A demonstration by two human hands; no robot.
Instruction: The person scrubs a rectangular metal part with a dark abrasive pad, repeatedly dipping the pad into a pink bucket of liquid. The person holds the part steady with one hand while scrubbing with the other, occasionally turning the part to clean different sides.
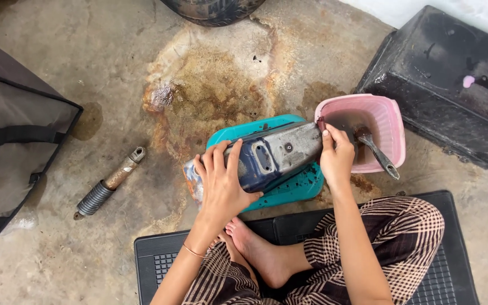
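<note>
- A dirty blue-grey metal part (272, 155) is held across a teal tray (297, 189) on the concrete floor (114, 73).
- Left hand (221, 181) is clamped over the part's left end, fingers spread on top.
- Right hand (336, 155) is closed on the part's right end, fingertips pinched at its edge.
- A pink basin (388, 121) sits touching the tray's right side; a brush (375, 149) leans inside it.
- A shock absorber (108, 183) lies apart on the floor, to the left.
- A black mat (159, 260) is under the seated person's legs.
- A black box (447, 79) is seen beyond the basin, and a grey bag (12, 135) at the left edge.
</note>
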